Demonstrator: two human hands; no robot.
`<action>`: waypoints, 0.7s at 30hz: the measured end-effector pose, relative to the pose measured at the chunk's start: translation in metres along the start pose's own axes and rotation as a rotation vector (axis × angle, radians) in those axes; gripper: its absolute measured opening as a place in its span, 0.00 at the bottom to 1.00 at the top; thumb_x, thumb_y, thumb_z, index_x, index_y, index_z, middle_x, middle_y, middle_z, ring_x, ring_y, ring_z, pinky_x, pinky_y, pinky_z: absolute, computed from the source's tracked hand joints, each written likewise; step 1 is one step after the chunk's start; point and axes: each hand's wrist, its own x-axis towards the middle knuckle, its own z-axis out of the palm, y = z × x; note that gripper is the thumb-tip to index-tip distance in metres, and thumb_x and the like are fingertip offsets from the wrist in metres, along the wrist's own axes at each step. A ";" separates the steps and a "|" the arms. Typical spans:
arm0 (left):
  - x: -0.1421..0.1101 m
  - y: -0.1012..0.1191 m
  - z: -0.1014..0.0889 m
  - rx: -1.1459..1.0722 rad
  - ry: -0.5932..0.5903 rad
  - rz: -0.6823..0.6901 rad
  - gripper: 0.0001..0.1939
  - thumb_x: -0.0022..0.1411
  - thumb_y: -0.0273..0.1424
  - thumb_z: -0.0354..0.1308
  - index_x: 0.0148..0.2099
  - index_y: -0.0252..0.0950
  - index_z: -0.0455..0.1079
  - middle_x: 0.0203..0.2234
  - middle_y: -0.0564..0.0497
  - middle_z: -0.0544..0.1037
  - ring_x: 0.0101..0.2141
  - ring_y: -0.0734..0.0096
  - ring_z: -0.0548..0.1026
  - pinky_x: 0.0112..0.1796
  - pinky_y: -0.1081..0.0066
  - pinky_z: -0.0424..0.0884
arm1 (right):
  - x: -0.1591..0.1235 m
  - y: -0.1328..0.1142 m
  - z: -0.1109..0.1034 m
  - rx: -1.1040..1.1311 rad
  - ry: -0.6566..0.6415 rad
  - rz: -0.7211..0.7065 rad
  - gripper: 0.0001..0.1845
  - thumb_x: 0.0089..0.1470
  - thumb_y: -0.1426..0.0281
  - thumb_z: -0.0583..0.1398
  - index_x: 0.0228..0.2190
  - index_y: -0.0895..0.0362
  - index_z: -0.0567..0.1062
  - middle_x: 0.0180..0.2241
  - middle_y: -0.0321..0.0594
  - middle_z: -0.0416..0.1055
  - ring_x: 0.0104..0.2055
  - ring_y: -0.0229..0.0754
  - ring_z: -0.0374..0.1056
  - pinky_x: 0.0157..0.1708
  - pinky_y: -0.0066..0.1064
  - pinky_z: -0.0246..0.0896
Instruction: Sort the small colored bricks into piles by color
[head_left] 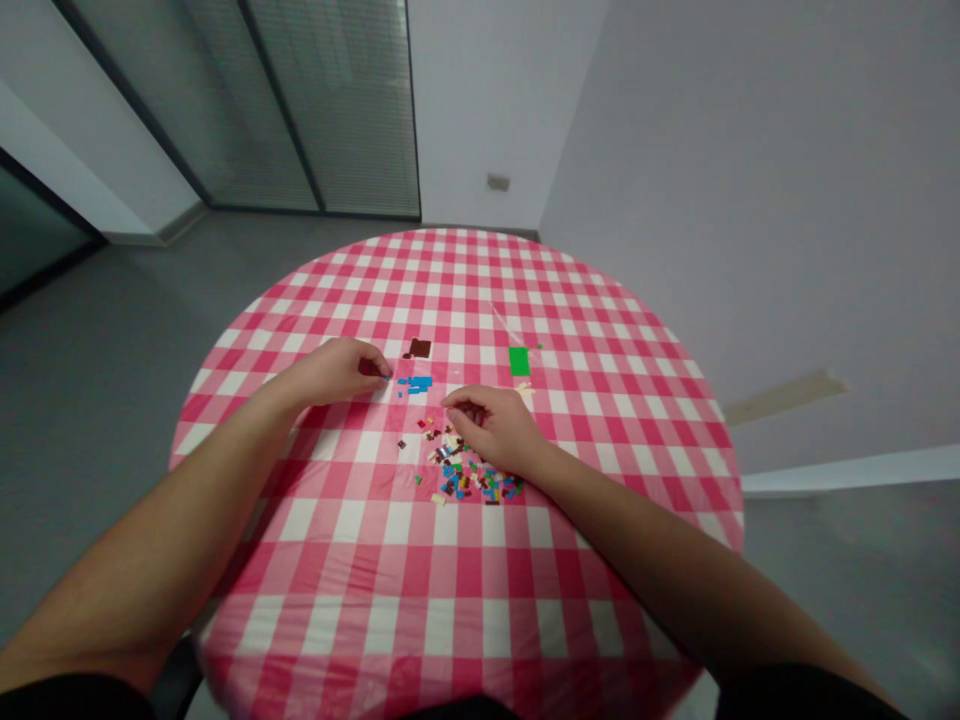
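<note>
A round table (465, 560) with a pink and white checked cloth fills the view. My left hand (337, 368) rests on it with fingers curled, its fingertips pinched at a small blue piece beside a group of blue pieces (415, 384). My right hand (491, 425) lies closed over a scattered pile of tiny mixed-colour pieces (469, 470); whether it holds one is hidden. A dark brown group of pieces (418, 348) sits just beyond the blue ones. A green group (519, 361) lies further right.
Grey floor surrounds the table. Glass partitions with blinds (330, 100) stand at the back left, and a white wall (750, 200) runs along the right. The cloth hangs over the near edge.
</note>
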 end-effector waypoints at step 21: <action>0.001 0.001 0.017 -0.217 0.004 0.127 0.10 0.55 0.33 0.62 0.39 0.36 0.78 0.34 0.47 0.83 0.35 0.64 0.79 0.38 0.67 0.74 | 0.001 0.001 0.000 -0.021 0.005 0.001 0.10 0.56 0.73 0.60 0.37 0.59 0.81 0.26 0.37 0.77 0.23 0.35 0.66 0.25 0.26 0.59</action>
